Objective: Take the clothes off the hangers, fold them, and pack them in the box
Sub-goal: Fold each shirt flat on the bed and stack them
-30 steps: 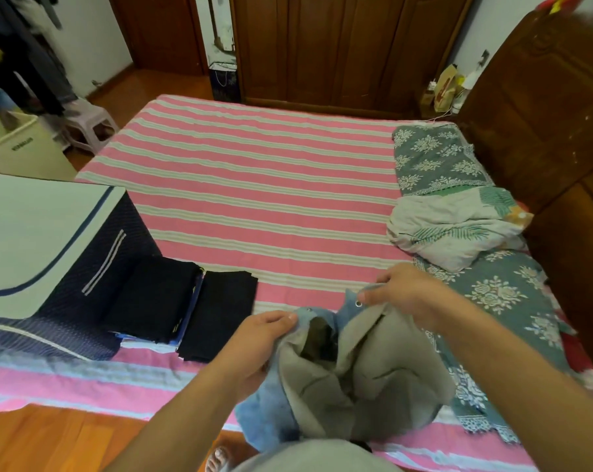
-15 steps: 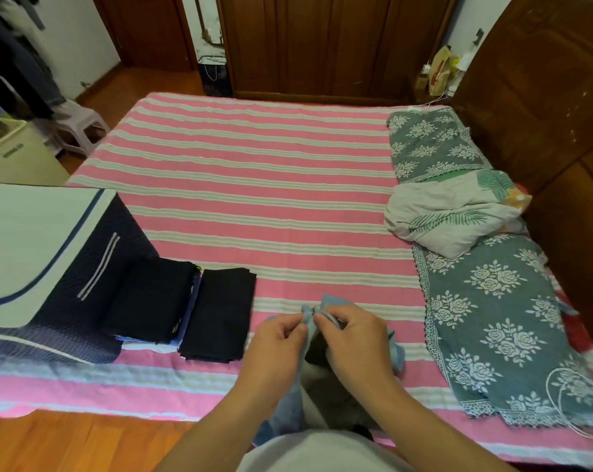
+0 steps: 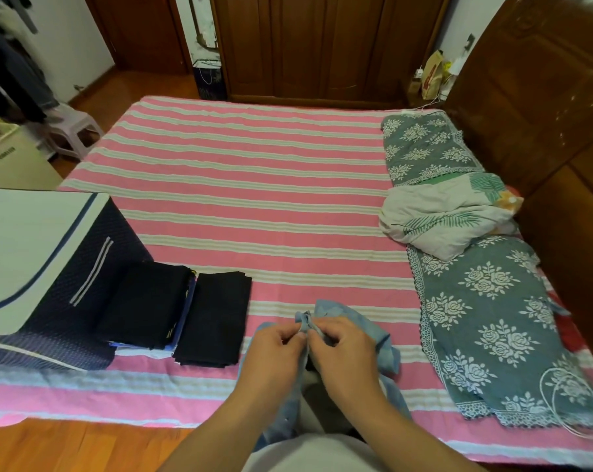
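A light blue garment [image 3: 363, 330] hangs at the near edge of the bed, bunched between my two hands. My left hand [image 3: 274, 356] and my right hand [image 3: 343, 352] sit side by side and both pinch its upper edge. To the left lie two stacks of folded dark clothes [image 3: 182, 311] on the bedsheet. Beside them stands a navy fabric storage box [image 3: 80, 291] with its white lid flap [image 3: 22, 243] raised.
The pink striped bedsheet [image 3: 254, 185] covers the bed. A crumpled white blanket [image 3: 441, 219] and green floral pillow covers [image 3: 486, 315] lie along the right side by the wooden headboard [image 3: 544, 97]. A white cable [image 3: 574, 407] loops near the bed's right corner. Hanging clothes [image 3: 12, 63] and a stool [image 3: 73, 127] stand at far left.
My hands came together from being apart on the opened garment. They now pinch its top edge close to each other, and the garment hangs lower and narrower.
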